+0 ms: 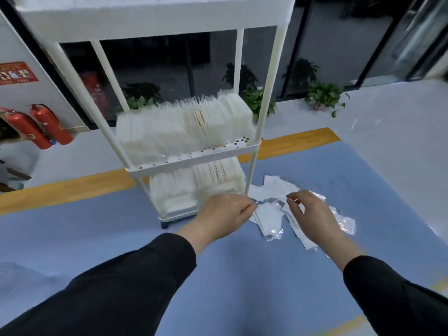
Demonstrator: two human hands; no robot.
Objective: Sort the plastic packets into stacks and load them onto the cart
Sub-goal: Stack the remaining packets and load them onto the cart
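Fingers [247, 209] of left hand [225, 214] curled, pinching clear plastic packet [269, 202]; right hand [312, 214] likewise. Loose packets [269, 214] right of white three-tier cart [194, 156]. Likely light, floppy, slippery: grip edges.

red wall sign [17, 73], lettering too blurred to read, no other text legible

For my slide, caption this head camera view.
Both hands reach for loose plastic packets on a blue mat beside a packet-filled white cart.

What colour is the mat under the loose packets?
Blue mat, clearest in the head view.
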